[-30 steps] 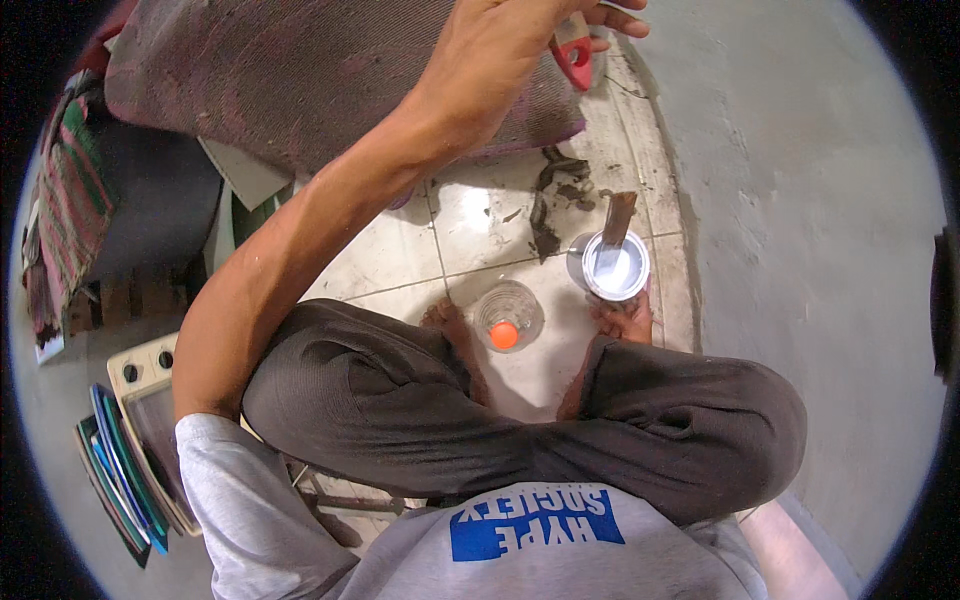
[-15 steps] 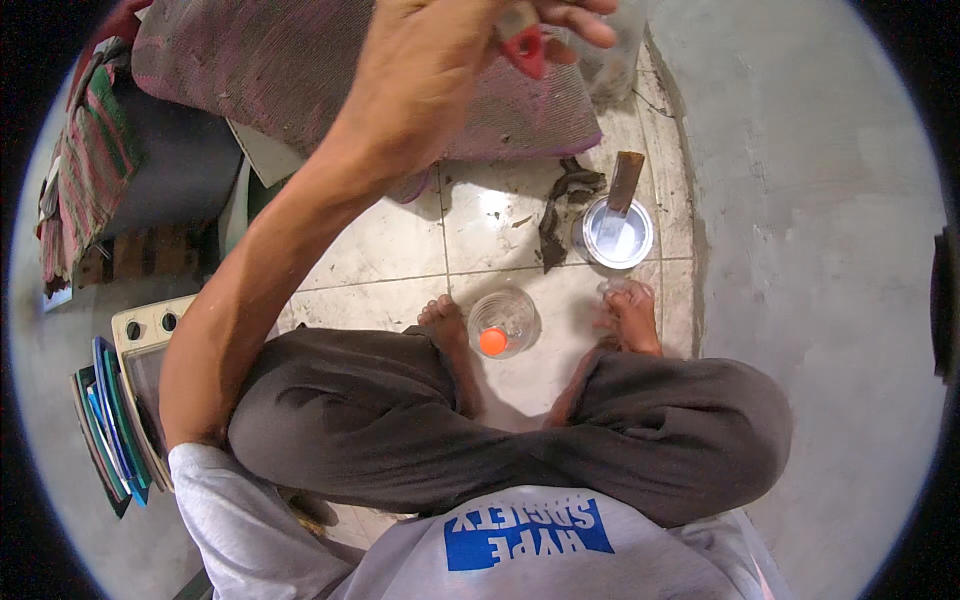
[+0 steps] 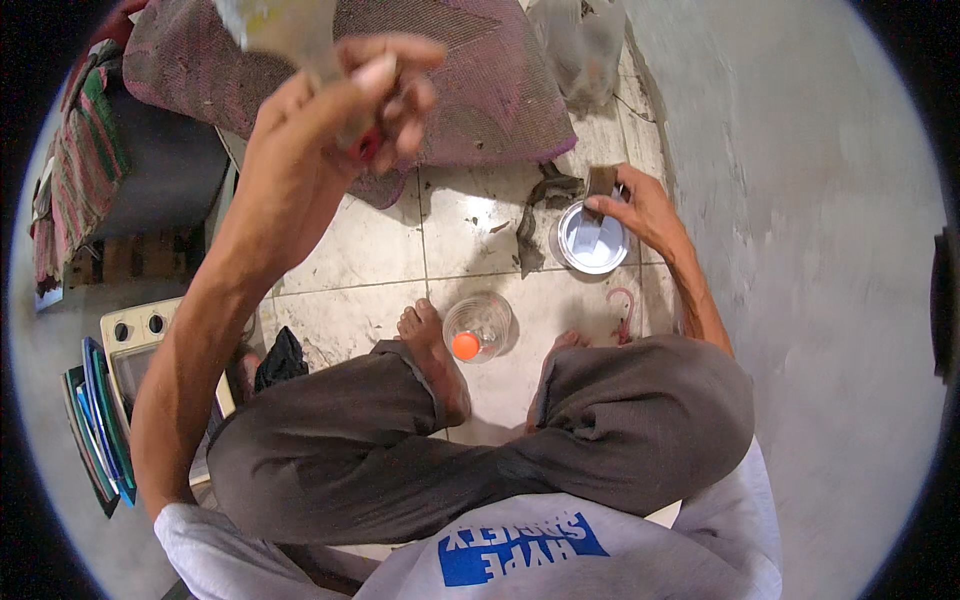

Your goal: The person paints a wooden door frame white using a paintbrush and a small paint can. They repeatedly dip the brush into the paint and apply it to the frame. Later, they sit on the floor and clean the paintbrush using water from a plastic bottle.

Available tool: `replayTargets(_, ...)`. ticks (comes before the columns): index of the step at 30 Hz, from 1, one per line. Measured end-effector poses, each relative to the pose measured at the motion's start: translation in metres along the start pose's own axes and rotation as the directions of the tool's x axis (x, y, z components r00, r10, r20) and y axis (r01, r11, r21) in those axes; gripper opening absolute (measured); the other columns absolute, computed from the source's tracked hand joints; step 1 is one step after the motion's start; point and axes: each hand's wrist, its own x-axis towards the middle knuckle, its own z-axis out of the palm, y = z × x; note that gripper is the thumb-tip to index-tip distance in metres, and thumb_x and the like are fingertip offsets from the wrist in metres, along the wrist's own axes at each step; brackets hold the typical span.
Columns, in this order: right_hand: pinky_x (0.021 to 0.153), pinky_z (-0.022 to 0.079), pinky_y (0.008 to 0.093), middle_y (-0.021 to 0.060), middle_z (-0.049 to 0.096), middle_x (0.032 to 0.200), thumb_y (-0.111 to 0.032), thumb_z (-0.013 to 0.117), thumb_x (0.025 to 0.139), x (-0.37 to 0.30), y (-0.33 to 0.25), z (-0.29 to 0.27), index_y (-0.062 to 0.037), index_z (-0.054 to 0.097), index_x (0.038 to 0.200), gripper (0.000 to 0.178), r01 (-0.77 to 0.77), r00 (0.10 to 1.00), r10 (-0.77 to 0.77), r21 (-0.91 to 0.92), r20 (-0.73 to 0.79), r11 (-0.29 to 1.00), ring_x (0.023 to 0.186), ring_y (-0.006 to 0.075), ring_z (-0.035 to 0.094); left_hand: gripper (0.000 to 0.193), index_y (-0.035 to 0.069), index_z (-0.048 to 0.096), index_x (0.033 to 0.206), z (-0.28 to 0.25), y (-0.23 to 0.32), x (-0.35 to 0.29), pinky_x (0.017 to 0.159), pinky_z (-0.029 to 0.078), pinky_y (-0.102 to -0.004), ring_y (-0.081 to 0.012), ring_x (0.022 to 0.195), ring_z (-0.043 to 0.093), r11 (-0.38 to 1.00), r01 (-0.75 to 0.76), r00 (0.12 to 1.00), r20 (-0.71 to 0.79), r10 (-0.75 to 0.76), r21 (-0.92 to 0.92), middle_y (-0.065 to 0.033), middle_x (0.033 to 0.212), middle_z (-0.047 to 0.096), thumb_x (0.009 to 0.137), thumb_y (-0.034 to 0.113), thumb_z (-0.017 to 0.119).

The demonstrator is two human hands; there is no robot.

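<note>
My left hand (image 3: 345, 120), raised at the upper left, is closed around a putty knife. The putty knife (image 3: 285, 35) has a wide, pale, smeared blade pointing up and a red handle end under my fingers; motion blurs it somewhat. On the right, my right hand (image 3: 640, 210) grips the top of a flat brown strip (image 3: 603, 182). The strip's lower part stands inside an open round tin (image 3: 594, 238) with a shiny rim and pale grey inside. Between my feet is a clear plastic bottle (image 3: 482, 325) with an orange cap.
A grey wall (image 3: 800, 200) rises on the right. A worn purplish mat (image 3: 480, 90) covers the far side. Dark cloth scraps (image 3: 532, 225) lie beside the tin, near a pink hook (image 3: 622, 312). A plastic bag (image 3: 580, 50) and a cream appliance (image 3: 135, 322) stand further out.
My left hand has moved left and slightly down with the putty knife, its blade now showing. My right hand has come into view and taken hold of the brown strip in the tin.
</note>
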Motion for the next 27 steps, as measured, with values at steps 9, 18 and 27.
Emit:
replayTargets(9, 0.066, 0.050, 0.0350, 0.0102, 0.064, 0.085, -0.016, 0.078, 0.085, -0.050, -0.012, -0.005, -0.0016, 0.067, 0.094, 0.020, 0.148, 0.975, -0.161, -0.092, -0.153, 0.985, 0.074, 0.0218, 0.064, 0.018, 0.001, 0.074, 0.105, 0.002, -0.127, -0.093, 0.056, 0.033, -0.0215, -0.0054, 0.058, 0.044, 0.819, 0.567, 0.821, 0.148, -0.551, -0.091, 0.0056, 0.075, 0.053, 0.090, 0.012, 0.071)
replayTargets(18, 0.068, 0.055, 0.0388, 0.0096, 0.065, 0.089, -0.007, 0.074, 0.086, -0.076, -0.011, 0.001, -0.0043, 0.069, 0.096, 0.012, 0.249, 0.944, -0.294, -0.262, -0.148, 0.932, 0.079, 0.0265, 0.069, 0.035, 0.004, 0.067, 0.130, 0.033, -0.174, -0.111, 0.046, 0.037, -0.0224, -0.0075, 0.053, 0.057, 0.718, 0.696, 0.662, 0.396, -0.636, -0.009, -0.0024, 0.080, 0.067, 0.100, 0.023, 0.063)
replayTargets(27, 0.063, 0.049, 0.0399, 0.0118, 0.062, 0.083, -0.011, 0.073, 0.090, -0.072, -0.009, 0.007, 0.0009, 0.067, 0.091, 0.014, 0.222, 0.941, -0.269, -0.224, -0.205, 0.949, 0.069, 0.0275, 0.062, 0.047, 0.003, 0.056, 0.141, 0.032, -0.168, -0.121, 0.063, 0.061, -0.0274, -0.0239, 0.077, 0.076, 0.611, 0.784, 0.564, 0.533, -0.630, -0.106, -0.0154, 0.125, 0.069, 0.103, 0.032, 0.059)
